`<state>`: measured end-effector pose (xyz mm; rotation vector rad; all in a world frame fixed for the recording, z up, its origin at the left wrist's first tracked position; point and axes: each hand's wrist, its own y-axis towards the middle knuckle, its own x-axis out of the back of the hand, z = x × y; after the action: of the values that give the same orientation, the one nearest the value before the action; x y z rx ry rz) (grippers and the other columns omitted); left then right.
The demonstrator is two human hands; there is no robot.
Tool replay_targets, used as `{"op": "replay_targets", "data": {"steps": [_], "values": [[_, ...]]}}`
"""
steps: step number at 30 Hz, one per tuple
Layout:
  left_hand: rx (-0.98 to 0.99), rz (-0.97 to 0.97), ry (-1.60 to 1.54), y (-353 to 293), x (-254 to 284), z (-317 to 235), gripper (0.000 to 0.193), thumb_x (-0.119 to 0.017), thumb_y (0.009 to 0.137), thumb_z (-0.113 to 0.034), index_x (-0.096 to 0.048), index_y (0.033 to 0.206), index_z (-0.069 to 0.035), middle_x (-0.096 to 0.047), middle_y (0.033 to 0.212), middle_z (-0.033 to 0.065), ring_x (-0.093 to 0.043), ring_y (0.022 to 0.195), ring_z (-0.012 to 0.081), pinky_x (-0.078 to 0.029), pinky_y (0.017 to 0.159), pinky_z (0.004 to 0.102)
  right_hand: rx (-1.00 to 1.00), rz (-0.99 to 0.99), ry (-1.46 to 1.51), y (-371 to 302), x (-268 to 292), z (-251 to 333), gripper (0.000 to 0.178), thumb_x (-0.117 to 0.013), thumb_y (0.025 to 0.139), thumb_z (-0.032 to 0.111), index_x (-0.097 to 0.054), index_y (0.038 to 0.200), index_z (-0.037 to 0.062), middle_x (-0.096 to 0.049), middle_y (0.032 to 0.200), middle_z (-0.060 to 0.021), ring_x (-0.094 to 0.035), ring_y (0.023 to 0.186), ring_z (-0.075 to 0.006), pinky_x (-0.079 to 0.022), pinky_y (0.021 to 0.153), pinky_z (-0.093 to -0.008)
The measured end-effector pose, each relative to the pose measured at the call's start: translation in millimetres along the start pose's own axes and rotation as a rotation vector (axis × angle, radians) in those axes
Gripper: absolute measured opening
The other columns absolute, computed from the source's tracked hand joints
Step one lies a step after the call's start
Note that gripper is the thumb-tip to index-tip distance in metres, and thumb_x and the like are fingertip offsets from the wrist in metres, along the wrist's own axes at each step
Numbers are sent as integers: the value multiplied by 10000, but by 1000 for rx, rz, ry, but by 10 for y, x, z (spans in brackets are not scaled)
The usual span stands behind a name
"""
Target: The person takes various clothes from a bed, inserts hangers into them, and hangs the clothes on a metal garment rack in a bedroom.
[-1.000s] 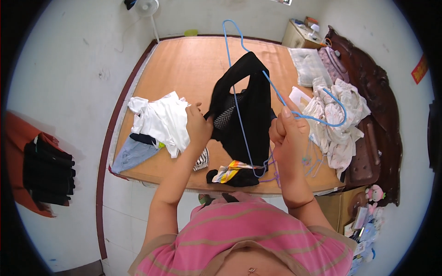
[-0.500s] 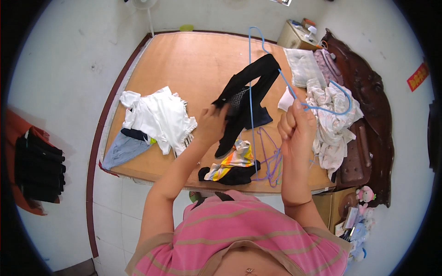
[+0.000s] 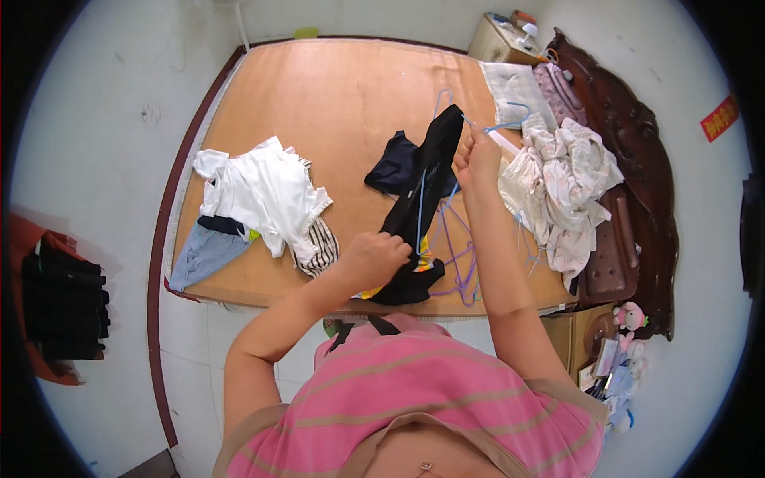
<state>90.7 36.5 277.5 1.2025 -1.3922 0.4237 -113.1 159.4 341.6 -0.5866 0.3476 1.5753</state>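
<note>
A blue clothes hanger [image 3: 519,107] is in my right hand [image 3: 479,158], whose closed fingers grip it close to the hook. Over the hanger lies a long black garment [image 3: 440,147], stretched from the hanger toward the bed's near edge. My left hand [image 3: 378,259] is closed on the lower part of this garment. Just beyond lies a dark navy piece of clothing [image 3: 392,165]. Under and beside the black garment, a yellow patterned cloth [image 3: 426,261] shows in part. Several purple hangers [image 3: 462,275] lie below my right forearm.
White clothes [image 3: 267,191], a striped piece and blue denim [image 3: 209,256] are piled on the bed's left side. To the right are crumpled pale bedding [image 3: 562,179] and a dark carved headboard [image 3: 637,159]. A small cabinet [image 3: 498,41] stands at the far right corner.
My right hand has moved away from me and slightly left with the hanger. My left hand has come down and closer, drawing the black garment out straight. More of the navy clothing shows.
</note>
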Motion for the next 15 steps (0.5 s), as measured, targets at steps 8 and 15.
{"op": "replay_targets", "data": {"steps": [8,15], "values": [[152,-68,-183,42,-205,-373,175,-645,753,-221,-570,716,-67,-574,671,62,-592,622,258,-467,534,362,143,-21,-264,-188,139,-531,203,-471,927,194,-557,1021,35,-348,522,59,-300,368,-37,-229,327,-205],[530,-165,-402,160,-480,-79,139,-634,769,-202,-660,834,-82,-631,836,113,-607,771,305,-481,682,388,147,290,-925,-342,858,-1100,264,-545,879,156,-620,1042,-37,-531,633,48,-440,555,-27,-357,483,-219]]}}
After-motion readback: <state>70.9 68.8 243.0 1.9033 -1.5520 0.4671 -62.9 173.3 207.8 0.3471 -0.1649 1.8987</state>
